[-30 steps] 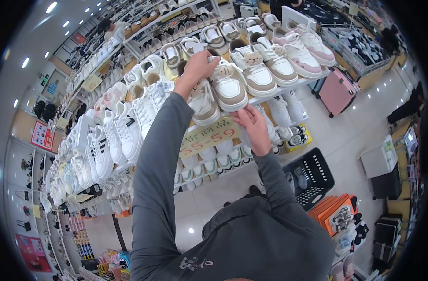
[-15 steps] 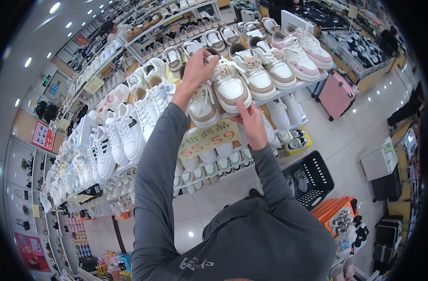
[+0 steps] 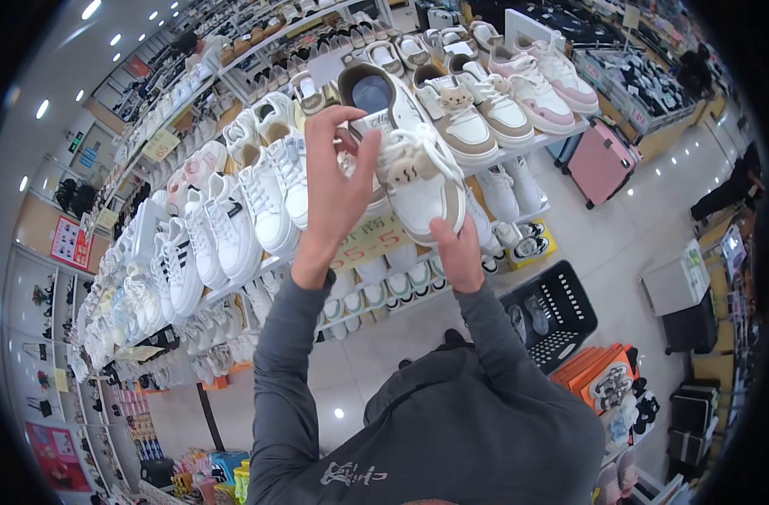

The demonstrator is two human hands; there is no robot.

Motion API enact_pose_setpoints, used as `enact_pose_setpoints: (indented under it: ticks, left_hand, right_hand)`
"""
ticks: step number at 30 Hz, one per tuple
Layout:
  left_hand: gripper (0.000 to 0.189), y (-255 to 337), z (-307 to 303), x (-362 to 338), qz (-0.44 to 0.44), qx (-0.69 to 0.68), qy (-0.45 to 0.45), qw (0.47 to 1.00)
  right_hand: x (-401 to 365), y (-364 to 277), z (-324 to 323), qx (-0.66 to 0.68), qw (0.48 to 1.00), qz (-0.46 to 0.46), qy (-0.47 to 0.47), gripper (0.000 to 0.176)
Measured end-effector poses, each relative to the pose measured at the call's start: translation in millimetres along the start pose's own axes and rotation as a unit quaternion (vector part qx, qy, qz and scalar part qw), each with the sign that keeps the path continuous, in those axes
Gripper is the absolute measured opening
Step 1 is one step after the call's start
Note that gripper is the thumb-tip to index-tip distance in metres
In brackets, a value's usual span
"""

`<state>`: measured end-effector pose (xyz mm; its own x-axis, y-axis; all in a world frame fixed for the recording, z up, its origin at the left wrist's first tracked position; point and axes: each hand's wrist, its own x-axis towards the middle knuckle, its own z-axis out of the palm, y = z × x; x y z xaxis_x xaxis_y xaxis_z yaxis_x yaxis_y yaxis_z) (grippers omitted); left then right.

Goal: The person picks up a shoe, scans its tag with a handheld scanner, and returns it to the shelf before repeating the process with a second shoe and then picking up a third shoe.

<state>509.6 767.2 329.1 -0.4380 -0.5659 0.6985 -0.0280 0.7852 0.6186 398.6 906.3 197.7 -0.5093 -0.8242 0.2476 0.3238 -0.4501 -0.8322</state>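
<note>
A white sneaker (image 3: 431, 198) with taupe trim and a small animal-face ornament on its laces is lifted off the display, tilted so its insole shows. My right hand (image 3: 460, 255) grips its toe, thumb on top and fingers mostly hidden under the sole. At the tongue, my left hand (image 3: 338, 181) has its thumb and bent fingers on the tongue's edge. Partly behind the left hand stands another taupe-and-white sneaker. A matching pair (image 3: 458, 118) with a cat-face ornament sits just right of the held one, on the shelf.
Rows of white sneakers (image 3: 229, 223) fill the rack to the left. A yellow price sign (image 3: 372, 244) hangs at its front edge. A black basket (image 3: 561, 316) with grey shoes stands on the floor at right, below a pink suitcase (image 3: 601, 164). Orange boxes (image 3: 599, 379) lie nearer.
The sneaker has come up off the shelf towards me, its opening now showing. My left hand has moved down and nearer with it, while the right stays at the toe.
</note>
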Motion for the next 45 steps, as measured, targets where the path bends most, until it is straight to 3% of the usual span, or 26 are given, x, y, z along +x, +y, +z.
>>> enact_pose_setpoints:
  ticks: [3, 4, 7, 10, 17, 22, 26, 29, 34, 37, 39, 42, 45]
  left_hand:
    - [0.065, 7, -1, -49, -0.042, -0.122, 0.036, 0.991]
    - [0.085, 12, -2, -64, -0.063, -0.162, 0.012, 0.985]
    - [0.087, 26, -5, -107, -0.16, -0.144, -0.07, 0.974]
    - [0.086, 36, -9, -141, -0.283, -0.216, -0.034, 0.934]
    - [0.083, 19, -35, -210, -0.359, -0.263, 0.073, 0.892]
    - [0.084, 4, -65, -271, -0.422, -0.315, 0.06, 0.848]
    - [0.091, -5, -78, -309, -0.464, -0.311, 0.001, 0.83]
    - [0.096, -5, -82, -325, -0.461, -0.293, -0.029, 0.837]
    - [0.097, -15, -100, -346, -0.484, -0.329, -0.095, 0.805]
    - [0.106, -17, -105, -355, -0.514, -0.339, -0.094, 0.782]
    - [0.104, -25, -110, -362, -0.483, -0.373, -0.105, 0.786]
    - [0.101, -33, -112, -368, -0.461, -0.391, -0.107, 0.789]
    - [0.099, -34, -111, -371, -0.475, -0.37, -0.098, 0.792]
  right_hand:
    - [-27, 9, 6, -0.011, 1.0, -0.01, 0.001, 0.068]
    - [-36, 12, 10, -0.013, 1.0, -0.014, -0.002, 0.07]
    - [-65, 23, 19, -0.024, 0.999, -0.006, -0.024, 0.078]
    - [-89, 41, 21, -0.102, 0.992, -0.027, -0.07, 0.083]
    - [-136, 58, 17, -0.142, 0.974, 0.069, -0.162, 0.105]
    - [-138, 60, 2, -0.108, 0.963, 0.096, -0.228, 0.101]
    - [-132, 59, 14, -0.056, 0.968, 0.147, -0.195, 0.095]
    - [-130, 66, 9, -0.095, 0.957, 0.213, -0.171, 0.09]
    - [-146, 89, -15, -0.101, 0.945, 0.285, -0.127, 0.071]
    - [-153, 100, -28, -0.013, 0.94, 0.327, -0.096, 0.071]
    - [-155, 109, -44, -0.056, 0.928, 0.35, -0.111, 0.071]
    - [-160, 111, -41, -0.051, 0.932, 0.341, -0.112, 0.07]
    - [-154, 102, -3, -0.008, 0.945, 0.325, -0.021, 0.068]
